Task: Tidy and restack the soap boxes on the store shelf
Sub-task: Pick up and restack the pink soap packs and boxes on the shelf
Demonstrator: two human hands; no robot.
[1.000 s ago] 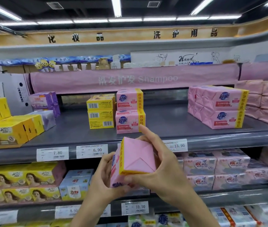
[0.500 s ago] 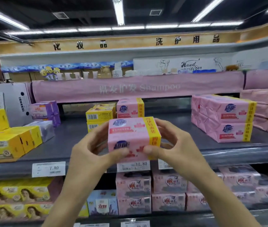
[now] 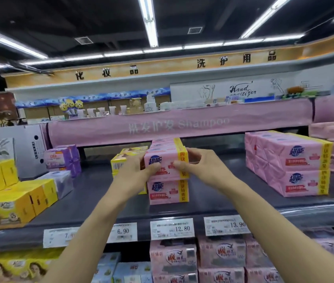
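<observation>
While both arms reach forward at shelf height in the head view, the pink soap box [image 3: 165,155] lies level between the 2 hands, printed face outward, directly above the lower pink box [image 3: 168,192] on the middle shelf [image 3: 92,193]. The left hand [image 3: 138,171] and right hand [image 3: 200,164] each pinch 1 end, equally near. Whether the 2 boxes touch cannot be told.

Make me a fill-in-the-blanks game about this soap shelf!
The left hand and right hand hold a ___ soap box.
The price tag below it reads ___.
The neighbouring boxes behind the left hand are ___.
The banner above says ___ in English.
Missing words: pink; 12.80; yellow; Shampoo.
</observation>
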